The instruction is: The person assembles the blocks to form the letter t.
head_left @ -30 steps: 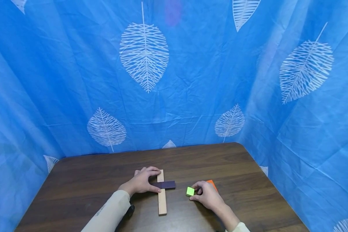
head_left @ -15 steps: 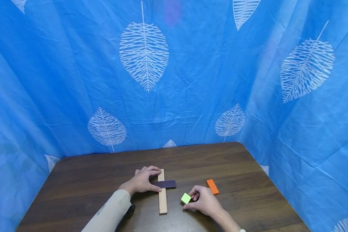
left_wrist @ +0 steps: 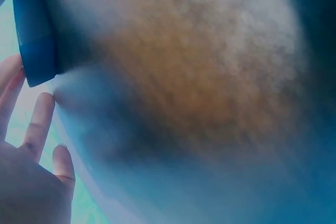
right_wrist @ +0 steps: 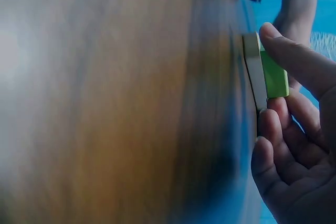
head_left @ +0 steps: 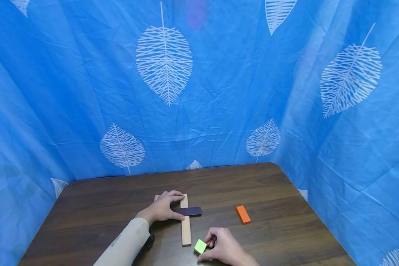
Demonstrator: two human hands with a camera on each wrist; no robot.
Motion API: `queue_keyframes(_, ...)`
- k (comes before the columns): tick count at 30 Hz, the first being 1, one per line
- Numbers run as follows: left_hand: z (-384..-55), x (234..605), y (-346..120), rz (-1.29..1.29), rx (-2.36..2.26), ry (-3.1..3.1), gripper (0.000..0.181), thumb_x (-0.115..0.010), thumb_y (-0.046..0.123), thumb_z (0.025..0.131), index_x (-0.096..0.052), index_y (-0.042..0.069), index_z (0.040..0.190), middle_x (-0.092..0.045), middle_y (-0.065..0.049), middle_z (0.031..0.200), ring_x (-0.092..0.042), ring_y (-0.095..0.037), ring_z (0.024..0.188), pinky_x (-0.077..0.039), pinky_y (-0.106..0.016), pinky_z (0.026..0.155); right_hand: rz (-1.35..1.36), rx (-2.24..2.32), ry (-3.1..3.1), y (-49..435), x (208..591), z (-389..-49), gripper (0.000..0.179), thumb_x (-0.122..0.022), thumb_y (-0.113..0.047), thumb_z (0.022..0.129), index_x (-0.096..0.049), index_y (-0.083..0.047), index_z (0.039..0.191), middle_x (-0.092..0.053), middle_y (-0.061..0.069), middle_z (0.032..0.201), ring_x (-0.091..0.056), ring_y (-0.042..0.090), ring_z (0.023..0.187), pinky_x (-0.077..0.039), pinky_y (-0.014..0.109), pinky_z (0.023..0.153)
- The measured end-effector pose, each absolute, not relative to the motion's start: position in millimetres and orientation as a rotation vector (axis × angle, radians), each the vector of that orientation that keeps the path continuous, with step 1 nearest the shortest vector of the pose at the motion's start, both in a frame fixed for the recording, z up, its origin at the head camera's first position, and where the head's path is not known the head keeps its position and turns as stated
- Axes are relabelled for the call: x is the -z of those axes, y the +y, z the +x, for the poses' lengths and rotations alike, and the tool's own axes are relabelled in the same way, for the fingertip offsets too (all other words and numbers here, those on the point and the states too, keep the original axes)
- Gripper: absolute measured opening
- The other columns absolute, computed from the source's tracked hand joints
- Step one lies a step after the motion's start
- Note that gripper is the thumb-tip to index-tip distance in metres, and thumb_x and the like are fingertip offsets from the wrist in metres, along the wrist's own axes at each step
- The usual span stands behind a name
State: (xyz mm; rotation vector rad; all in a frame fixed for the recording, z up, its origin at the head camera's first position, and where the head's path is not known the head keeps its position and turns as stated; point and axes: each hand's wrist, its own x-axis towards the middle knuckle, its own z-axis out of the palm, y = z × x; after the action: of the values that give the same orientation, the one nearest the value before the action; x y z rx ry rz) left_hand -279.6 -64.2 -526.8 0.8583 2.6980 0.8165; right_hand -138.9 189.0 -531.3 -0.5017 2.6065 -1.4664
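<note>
In the head view my left hand (head_left: 163,207) spans a dark purple block (head_left: 193,211) that crosses a light wooden strip (head_left: 186,231). Its thumb and index finger lie on either side of the block, touching the light wood; the left wrist view has the dark block (left_wrist: 39,40) between thumb and fingertips. Part of the block is hidden under the hand. My right hand (head_left: 224,246) pinches a yellow-green cube (head_left: 200,246) just right of the strip's near end. In the right wrist view the green cube (right_wrist: 274,74) sits between thumb and fingers, other fingers curled.
An orange block (head_left: 243,214) lies on the brown wooden table (head_left: 119,207), right of the dark block and beyond my right hand. A blue curtain (head_left: 216,92) with white leaf prints hangs behind the table and along its sides.
My right hand has moved left and toward me with the green cube, away from the orange block, which is now fully visible. The left hand stays in place on the blocks.
</note>
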Motion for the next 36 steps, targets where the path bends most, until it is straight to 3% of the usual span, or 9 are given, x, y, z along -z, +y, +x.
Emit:
queue_keyframes(14,-279.7,527.8,-65.0,0.857,-0.810,2.708,0.077,-0.085,0.055,0.074,-0.064,0.015,0.137,-0.055,0.001,0.138,-0.046,-0.028,0.123,-0.028,-0.060,0.096,-0.551,1.428,2.484,162.4,536.6,-133.6,0.030,-0.095,-0.014,0.066,-0.068,-0.015,0.078,-0.058,-0.014,0.070,-0.053,-0.002,0.066,-0.048,0.019,0.060)
queue_keyframes(23,-278.8,527.7,-63.6,0.842,-0.801,2.720,0.077,-0.085,0.056,0.074,-0.064,0.015,0.136,-0.055,0.001,0.138,-0.046,-0.028,0.124,-0.027,-0.060,0.097,-0.595,1.340,2.621,150.7,536.8,-137.5,0.037,-0.098,-0.020,0.061,-0.064,-0.017,0.074,-0.055,-0.019,0.069,-0.050,-0.006,0.061,-0.046,0.017,0.057)
queue_keyframes(36,-279.1,527.8,-63.9,0.813,-0.811,2.714,0.076,-0.086,0.054,0.074,-0.064,0.016,0.136,-0.055,0.002,0.139,-0.045,-0.028,0.125,-0.027,-0.060,0.099,-0.486,1.308,2.607,144.9,533.7,-136.4,0.038,-0.098,-0.019,0.061,-0.061,-0.017,0.072,-0.056,-0.016,0.067,-0.050,-0.004,0.060,-0.044,0.018,0.055)
